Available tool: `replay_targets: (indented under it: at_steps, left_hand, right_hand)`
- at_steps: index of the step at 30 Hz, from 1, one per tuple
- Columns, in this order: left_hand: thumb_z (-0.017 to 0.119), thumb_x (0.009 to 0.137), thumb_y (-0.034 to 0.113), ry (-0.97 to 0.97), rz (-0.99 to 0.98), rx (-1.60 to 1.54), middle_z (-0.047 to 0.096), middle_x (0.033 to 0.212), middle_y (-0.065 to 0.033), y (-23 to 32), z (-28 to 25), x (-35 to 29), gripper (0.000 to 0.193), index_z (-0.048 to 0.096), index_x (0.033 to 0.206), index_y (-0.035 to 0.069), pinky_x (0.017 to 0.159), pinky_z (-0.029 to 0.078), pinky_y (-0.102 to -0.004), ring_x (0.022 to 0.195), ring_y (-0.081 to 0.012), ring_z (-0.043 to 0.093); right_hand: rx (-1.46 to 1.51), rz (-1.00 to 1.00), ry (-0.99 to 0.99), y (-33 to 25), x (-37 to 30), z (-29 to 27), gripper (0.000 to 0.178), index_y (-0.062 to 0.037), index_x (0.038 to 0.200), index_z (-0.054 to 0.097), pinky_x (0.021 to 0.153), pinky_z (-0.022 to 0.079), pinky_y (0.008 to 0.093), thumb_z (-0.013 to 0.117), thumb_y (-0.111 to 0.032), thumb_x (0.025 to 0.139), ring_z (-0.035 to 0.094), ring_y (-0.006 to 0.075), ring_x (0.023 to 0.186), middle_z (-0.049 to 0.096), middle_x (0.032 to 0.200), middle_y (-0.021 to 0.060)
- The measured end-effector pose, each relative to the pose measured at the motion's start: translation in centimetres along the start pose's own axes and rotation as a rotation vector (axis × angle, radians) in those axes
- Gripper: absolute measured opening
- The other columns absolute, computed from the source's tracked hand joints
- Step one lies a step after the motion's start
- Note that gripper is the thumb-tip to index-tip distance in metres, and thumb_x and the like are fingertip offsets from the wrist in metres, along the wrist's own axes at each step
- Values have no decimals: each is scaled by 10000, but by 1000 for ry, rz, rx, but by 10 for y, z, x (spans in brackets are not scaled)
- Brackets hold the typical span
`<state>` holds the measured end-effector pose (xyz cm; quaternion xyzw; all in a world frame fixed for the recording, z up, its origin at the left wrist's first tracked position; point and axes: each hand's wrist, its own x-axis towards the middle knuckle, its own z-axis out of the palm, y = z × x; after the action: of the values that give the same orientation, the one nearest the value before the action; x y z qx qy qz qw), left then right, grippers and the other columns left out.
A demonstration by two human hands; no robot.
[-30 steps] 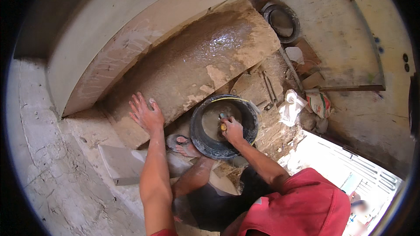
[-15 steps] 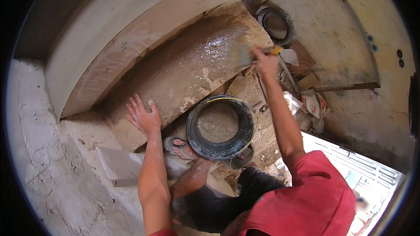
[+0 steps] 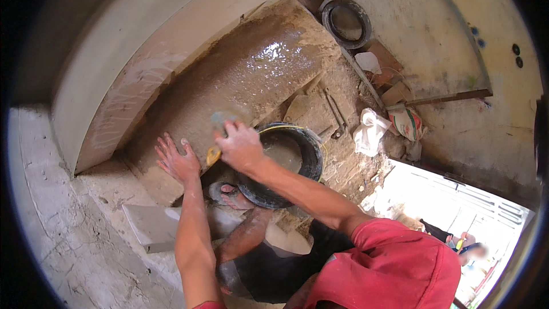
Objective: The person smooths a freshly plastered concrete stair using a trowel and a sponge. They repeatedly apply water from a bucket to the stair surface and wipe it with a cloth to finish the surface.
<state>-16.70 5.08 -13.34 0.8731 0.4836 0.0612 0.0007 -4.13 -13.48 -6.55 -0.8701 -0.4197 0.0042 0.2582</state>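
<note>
My right hand (image 3: 239,147) is closed around a brush (image 3: 214,154) with a yellow handle. Its pale, wide head is smeared by motion over the wet step surface (image 3: 200,100). Beside it on the left, my left hand (image 3: 178,160) lies with spread fingers on the near left end of that step, holding nothing. Under my right forearm stands a black bucket (image 3: 311,146) with a yellowish wire handle and grey, watery mix (image 3: 286,151) inside. The forearm hides part of its rim.
A second black bucket (image 3: 346,23) stands at the far end. Cardboard scraps (image 3: 396,92), a white plastic bag (image 3: 370,131) and a printed sack (image 3: 407,123) lie to the right. A pale tile (image 3: 151,223) lies near my left forearm. Another person (image 3: 466,246) is outside the bright opening.
My right hand has swept the brush from the far right end of the step to the near left, close to my left hand. The view has shifted slightly.
</note>
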Motion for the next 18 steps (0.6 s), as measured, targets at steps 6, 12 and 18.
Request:
replay_targets:
  at_steps: [6,12,18]
  left_hand:
    - [578,1033,447,36,26,8,343,1743,-59,-3,2,0,688,410,1658,212,1293,169,-579,1613,-326,265]
    - [572,1035,449,34,13,-12,348,1740,-61,-1,1,-1,681,421,1652,204,1296,166,-578,1610,-327,271]
    - [586,1031,428,1,-17,-14,345,1740,-66,1,-1,1,688,410,1658,206,1301,164,-575,1609,-319,277]
  right_hand:
    - [367,9,98,18,-88,-26,386,-217,1186,750,752,606,464,790,-241,803,721,336,1006,699,1100,108]
    - [117,349,-343,74,-179,42,325,-202,1153,780,791,600,482,755,-154,832,731,364,937,724,1076,88]
    - [478,668,-323,93,-156,23,210,-124,1090,810,828,598,407,791,-139,881,755,274,900,790,1036,86]
